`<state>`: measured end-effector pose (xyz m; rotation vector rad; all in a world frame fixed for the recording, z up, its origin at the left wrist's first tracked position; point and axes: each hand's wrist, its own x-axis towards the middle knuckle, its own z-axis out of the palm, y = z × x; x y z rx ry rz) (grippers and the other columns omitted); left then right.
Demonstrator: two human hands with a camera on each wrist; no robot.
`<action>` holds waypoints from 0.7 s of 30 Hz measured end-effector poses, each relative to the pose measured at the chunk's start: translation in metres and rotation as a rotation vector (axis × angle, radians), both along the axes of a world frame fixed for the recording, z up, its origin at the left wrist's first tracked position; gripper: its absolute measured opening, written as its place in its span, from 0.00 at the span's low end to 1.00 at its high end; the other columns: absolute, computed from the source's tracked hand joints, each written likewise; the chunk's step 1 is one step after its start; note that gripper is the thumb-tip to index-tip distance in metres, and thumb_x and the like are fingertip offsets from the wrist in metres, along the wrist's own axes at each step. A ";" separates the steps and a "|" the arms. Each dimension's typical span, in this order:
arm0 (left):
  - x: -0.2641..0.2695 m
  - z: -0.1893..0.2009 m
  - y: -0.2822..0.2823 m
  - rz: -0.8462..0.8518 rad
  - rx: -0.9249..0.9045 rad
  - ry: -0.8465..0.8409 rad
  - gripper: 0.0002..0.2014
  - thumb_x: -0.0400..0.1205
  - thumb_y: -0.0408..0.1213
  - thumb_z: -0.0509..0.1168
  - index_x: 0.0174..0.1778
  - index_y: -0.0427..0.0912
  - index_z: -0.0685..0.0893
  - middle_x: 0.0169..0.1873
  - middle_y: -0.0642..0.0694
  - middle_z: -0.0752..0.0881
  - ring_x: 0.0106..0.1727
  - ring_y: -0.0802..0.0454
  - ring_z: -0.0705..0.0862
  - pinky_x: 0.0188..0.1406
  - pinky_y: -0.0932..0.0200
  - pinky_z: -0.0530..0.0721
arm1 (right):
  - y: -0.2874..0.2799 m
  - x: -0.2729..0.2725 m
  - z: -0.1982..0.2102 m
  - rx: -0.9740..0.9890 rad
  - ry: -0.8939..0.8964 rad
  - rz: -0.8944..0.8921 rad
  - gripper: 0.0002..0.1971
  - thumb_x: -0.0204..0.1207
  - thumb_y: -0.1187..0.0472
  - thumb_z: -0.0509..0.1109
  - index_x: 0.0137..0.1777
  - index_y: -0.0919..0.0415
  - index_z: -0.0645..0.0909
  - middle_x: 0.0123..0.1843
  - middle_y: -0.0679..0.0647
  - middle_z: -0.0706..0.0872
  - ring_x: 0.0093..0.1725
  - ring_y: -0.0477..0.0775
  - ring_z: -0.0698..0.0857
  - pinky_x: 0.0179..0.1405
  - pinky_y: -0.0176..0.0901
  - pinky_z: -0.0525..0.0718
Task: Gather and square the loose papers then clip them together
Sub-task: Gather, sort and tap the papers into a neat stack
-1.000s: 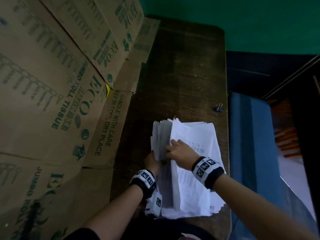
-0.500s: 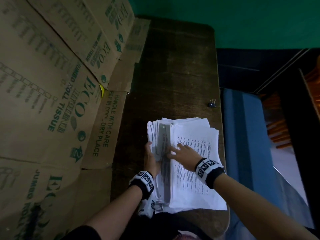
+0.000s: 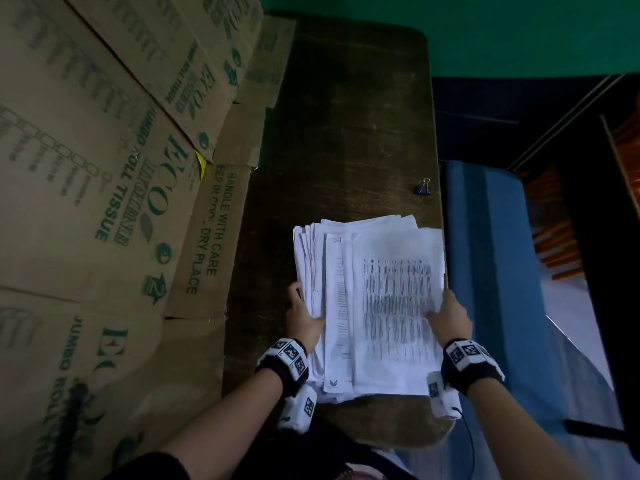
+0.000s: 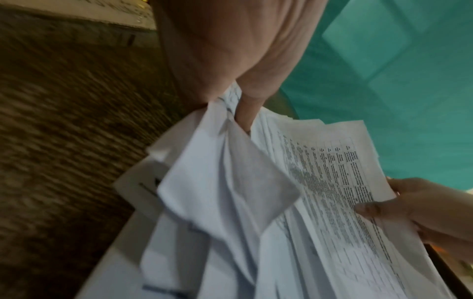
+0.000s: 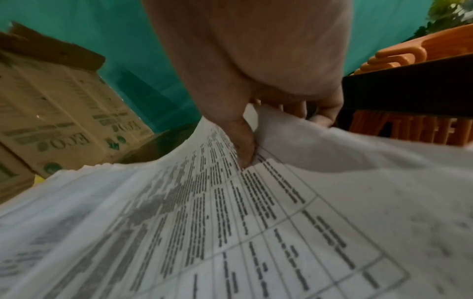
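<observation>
A thick, uneven stack of white printed papers (image 3: 374, 299) lies on the near part of the dark wooden table (image 3: 346, 116), its sheets fanned at the left edge. My left hand (image 3: 304, 315) grips the stack's left side, thumb on top, fingers tucked among the sheets (image 4: 245, 113). My right hand (image 3: 448, 315) holds the right edge, thumb pressed onto the printed top sheet (image 5: 243, 149) and fingers under it. A small black binder clip (image 3: 424, 187) sits apart near the table's right edge, beyond the stack.
Brown cardboard boxes (image 3: 104, 168) printed with green text line the table's left side. A blue surface (image 3: 491, 271) runs along the right, below the table edge. Orange plastic furniture (image 5: 409, 60) stands at the far right. A green wall (image 3: 485, 32) is behind.
My right hand moved from the stack's middle to its right edge. The upright sheets now lie flat, and the stack sits wider, with both hands at its sides.
</observation>
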<state>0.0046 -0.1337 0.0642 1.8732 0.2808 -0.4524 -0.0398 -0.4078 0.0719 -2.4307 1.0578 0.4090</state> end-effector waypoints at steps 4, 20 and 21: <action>-0.010 0.004 -0.002 0.060 0.024 0.057 0.39 0.69 0.22 0.75 0.67 0.50 0.60 0.59 0.44 0.83 0.54 0.49 0.84 0.54 0.57 0.82 | -0.021 0.000 0.007 0.120 -0.169 -0.037 0.14 0.79 0.61 0.66 0.63 0.62 0.77 0.49 0.61 0.87 0.42 0.63 0.85 0.42 0.51 0.85; -0.022 0.005 -0.001 -0.089 0.413 0.132 0.31 0.80 0.46 0.68 0.76 0.39 0.64 0.74 0.37 0.62 0.77 0.38 0.62 0.76 0.48 0.64 | 0.008 0.008 -0.010 0.689 -0.304 -0.024 0.22 0.69 0.69 0.78 0.63 0.67 0.78 0.56 0.62 0.87 0.55 0.62 0.87 0.51 0.51 0.86; -0.022 0.004 0.002 -0.055 0.396 0.160 0.34 0.79 0.46 0.69 0.77 0.40 0.61 0.76 0.38 0.60 0.77 0.38 0.61 0.77 0.47 0.63 | 0.015 0.010 -0.013 0.623 -0.263 0.061 0.23 0.69 0.64 0.79 0.63 0.65 0.77 0.57 0.61 0.86 0.57 0.63 0.86 0.53 0.53 0.85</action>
